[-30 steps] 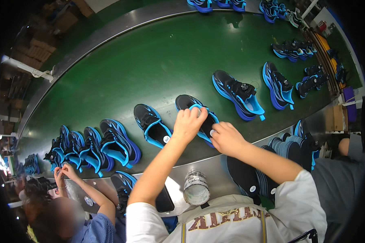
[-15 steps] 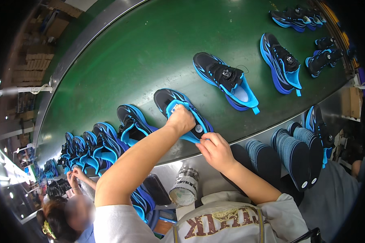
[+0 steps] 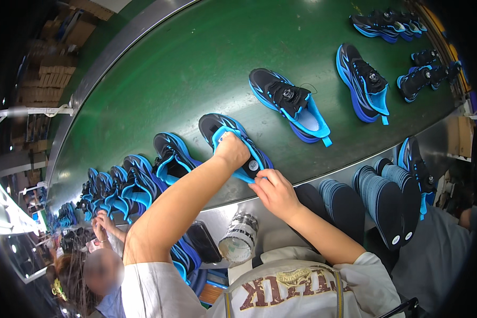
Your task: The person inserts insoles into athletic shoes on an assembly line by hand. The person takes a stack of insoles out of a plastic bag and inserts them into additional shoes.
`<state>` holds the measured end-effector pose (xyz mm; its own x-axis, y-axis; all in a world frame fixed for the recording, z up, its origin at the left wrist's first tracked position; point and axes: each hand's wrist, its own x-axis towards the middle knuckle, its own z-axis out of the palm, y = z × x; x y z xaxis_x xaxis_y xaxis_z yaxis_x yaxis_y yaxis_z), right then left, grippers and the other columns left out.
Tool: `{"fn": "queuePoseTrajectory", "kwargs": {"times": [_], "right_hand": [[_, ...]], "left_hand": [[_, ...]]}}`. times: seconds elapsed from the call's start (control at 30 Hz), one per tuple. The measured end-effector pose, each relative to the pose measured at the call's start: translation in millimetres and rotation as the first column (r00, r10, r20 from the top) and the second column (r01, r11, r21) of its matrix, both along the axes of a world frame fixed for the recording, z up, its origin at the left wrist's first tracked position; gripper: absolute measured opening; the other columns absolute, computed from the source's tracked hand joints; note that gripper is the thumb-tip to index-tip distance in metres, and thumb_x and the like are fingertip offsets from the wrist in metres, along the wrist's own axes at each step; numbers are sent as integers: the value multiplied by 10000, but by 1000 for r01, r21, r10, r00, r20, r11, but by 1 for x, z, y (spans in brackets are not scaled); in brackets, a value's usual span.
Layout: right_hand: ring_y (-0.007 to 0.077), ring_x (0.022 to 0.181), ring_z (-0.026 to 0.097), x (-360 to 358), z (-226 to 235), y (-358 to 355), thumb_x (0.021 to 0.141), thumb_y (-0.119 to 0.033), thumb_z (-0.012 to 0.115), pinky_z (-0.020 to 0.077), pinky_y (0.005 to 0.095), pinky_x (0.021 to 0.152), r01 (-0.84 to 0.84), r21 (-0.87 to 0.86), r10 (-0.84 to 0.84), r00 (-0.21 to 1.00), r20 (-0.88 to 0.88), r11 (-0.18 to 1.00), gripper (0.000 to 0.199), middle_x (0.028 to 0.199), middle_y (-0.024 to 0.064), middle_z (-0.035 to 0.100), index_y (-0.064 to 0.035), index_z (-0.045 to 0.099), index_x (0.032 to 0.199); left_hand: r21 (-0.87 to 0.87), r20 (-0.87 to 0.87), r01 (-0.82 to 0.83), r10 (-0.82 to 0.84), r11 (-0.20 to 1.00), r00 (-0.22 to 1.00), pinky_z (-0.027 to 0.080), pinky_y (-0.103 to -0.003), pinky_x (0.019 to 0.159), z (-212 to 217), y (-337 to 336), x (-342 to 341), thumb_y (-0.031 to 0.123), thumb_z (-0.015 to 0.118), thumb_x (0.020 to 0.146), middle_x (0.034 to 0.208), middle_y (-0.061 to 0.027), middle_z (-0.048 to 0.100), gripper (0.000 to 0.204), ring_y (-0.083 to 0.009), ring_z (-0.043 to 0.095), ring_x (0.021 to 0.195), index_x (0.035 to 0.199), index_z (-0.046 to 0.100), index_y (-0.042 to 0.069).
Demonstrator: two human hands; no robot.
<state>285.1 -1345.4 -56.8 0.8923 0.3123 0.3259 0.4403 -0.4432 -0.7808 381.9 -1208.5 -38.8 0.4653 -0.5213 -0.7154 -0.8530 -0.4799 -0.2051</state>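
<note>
A black and blue sneaker [image 3: 223, 129] lies on the green conveyor belt [image 3: 196, 69] near its front edge. My left hand [image 3: 232, 150] is pushed into the shoe's opening, gripping its blue collar. My right hand [image 3: 274, 192] pinches the shoe's heel end at the belt's edge. More sneakers of the same kind lie on the belt: one just left of mine [image 3: 172, 156], one to the right [image 3: 291, 103] and another further right [image 3: 363, 79].
Stacks of dark insoles [image 3: 381, 199] stand below the belt's metal edge on the right. A plastic bottle [image 3: 238, 238] sits in front of me. Another person [image 3: 98, 265] works at my left beside a row of sneakers [image 3: 114, 185]. Cardboard boxes [image 3: 42, 79] are piled beyond the belt.
The view has tilted and the shoes have shifted right in it. My left hand has gone deeper into the sneaker, and my right hand has moved to its heel.
</note>
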Motion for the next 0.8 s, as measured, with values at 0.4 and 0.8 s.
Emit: {"fn": "queuePoseTrajectory", "kwargs": {"times": [0.4,0.8], "right_hand": [[367,1105,356,49,-10,58,730,-76,455,310,385,924,-386,-606,212,916,-340,696,448,1156,267,388,94,365,1134],[307,1126,376,106,-71,93,808,-211,363,249,363,974,-642,-514,295,743,-601,569,433,1214,222,375,6,372,1182]], "left_hand": [[-653,-751,-406,617,-640,235,438,-269,641,-10,43,-50,265,556,793,791,-158,574,422,-184,563,720,1075,455,-32],[-993,-116,-95,684,-69,720,413,-341,544,-38,26,-53,107,608,718,664,-136,533,396,-270,525,579,1035,447,-68]]}}
